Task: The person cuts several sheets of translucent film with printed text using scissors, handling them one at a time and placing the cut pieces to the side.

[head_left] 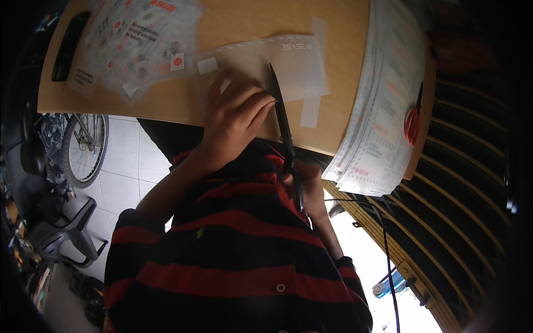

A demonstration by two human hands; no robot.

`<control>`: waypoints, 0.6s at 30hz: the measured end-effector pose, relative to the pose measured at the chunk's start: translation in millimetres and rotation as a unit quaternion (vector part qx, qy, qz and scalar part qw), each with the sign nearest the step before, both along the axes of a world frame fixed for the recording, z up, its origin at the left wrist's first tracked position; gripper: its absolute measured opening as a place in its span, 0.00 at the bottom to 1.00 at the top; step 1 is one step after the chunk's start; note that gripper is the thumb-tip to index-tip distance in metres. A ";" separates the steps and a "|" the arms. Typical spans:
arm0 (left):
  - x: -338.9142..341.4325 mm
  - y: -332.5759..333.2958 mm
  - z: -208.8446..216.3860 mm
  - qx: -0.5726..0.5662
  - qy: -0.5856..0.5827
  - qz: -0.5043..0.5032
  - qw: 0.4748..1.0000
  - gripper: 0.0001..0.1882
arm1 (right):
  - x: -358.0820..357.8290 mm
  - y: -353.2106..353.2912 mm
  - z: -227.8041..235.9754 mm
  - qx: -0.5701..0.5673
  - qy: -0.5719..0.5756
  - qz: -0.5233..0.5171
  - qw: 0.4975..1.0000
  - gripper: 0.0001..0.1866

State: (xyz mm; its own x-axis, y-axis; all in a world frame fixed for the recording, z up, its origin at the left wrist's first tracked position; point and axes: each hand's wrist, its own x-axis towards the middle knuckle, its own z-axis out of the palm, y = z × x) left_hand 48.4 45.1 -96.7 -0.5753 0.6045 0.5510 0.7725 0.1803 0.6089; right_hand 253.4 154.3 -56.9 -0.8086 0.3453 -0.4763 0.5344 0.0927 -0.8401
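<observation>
A translucent printed plastic sheet (300,66) lies on the wooden table. Over its near edge is my left hand (236,114), its fingers bent and drawn together on the film; the exact pinch is partly hidden. My right hand (310,186), below the table edge, is closed around the handle end of long black scissors (284,125). Their blades point away from me, the tip lying over the sheet just right of my left fingers. A small white label (207,65) is at the sheet's left part. A whitish strip (310,111) extends from under the sheet.
Loose printed plastic pieces (141,47) are heaped at the table's far left, beside a black oblong object (71,47). A stack of printed sheets (375,116) lies along the right edge, with red-handled scissors (412,125) on it. A bicycle wheel (86,150) and grey chair (72,233) stand at left.
</observation>
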 end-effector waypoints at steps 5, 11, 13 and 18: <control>-0.2 -1.0 -0.4 0.003 -0.003 0.002 1.000 0.09 | -2.1 -2.3 -0.9 0.038 0.015 0.024 0.999 0.16; -0.6 -0.9 -0.5 0.002 0.000 0.001 1.000 0.09 | -10.5 3.8 -3.3 0.076 0.062 0.043 0.994 0.22; -0.7 -0.9 -0.9 0.002 0.000 0.002 1.000 0.09 | -11.0 3.8 -4.3 0.078 0.057 0.033 0.995 0.23; -0.2 -1.0 -2.3 0.003 0.000 0.005 1.000 0.09 | -9.9 6.2 -5.0 0.053 0.014 0.023 0.998 0.25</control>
State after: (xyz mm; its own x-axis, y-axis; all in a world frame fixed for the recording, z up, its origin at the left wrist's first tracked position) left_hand 48.2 44.1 -99.0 -0.5822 0.5954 0.5537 0.7702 0.1856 0.6103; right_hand 243.5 160.5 -61.9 -0.8374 0.3537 -0.4168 0.5043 0.2056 -0.8387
